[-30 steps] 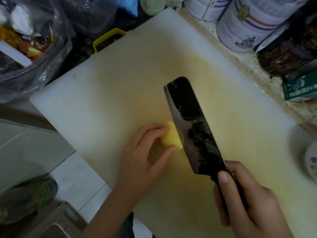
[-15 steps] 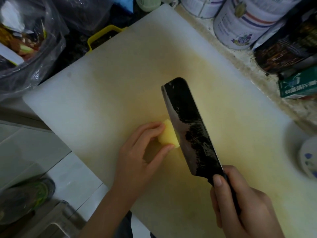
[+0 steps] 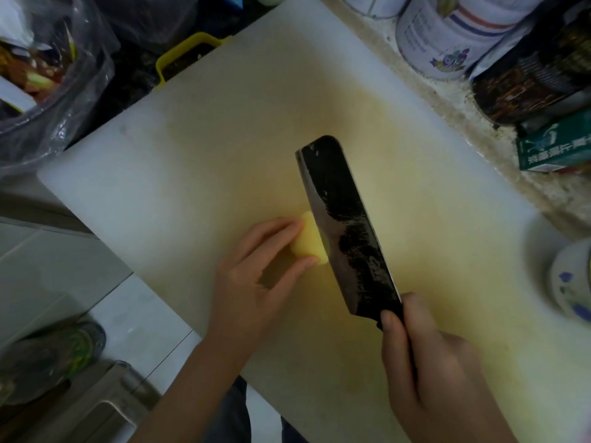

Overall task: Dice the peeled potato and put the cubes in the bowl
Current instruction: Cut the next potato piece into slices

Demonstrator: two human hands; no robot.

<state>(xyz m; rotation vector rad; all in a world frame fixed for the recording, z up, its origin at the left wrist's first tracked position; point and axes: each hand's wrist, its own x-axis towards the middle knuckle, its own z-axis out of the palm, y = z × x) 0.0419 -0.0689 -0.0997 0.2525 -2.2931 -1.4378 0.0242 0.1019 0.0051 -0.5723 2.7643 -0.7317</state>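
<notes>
Dim kitchen tabletop, mostly covered by a pale cutting board [image 3: 198, 148]. Off the board's left corner, a clear plastic bag [image 3: 64, 100] of scraps. Near the board's middle, the left hand [image 3: 246, 292], fingers [image 3: 268, 233] and thumb curled and pinching a small piece of peeled potato [image 3: 308, 247], holding it down on the board. Hard against the potato's right face, the dark cleaver [image 3: 345, 225], handle wrapped tight in the right hand [image 3: 435, 372] over the board's near edge. At the board's right edge, a blue-patterned bowl [image 3: 572, 282], blurred, contents not visible. Probably firm and light, wet and slippery on the cut faces, so liable to skate under the blade. Best pinned from the top and the side away from the cleaver, fingers tucked back from the steel.
</notes>
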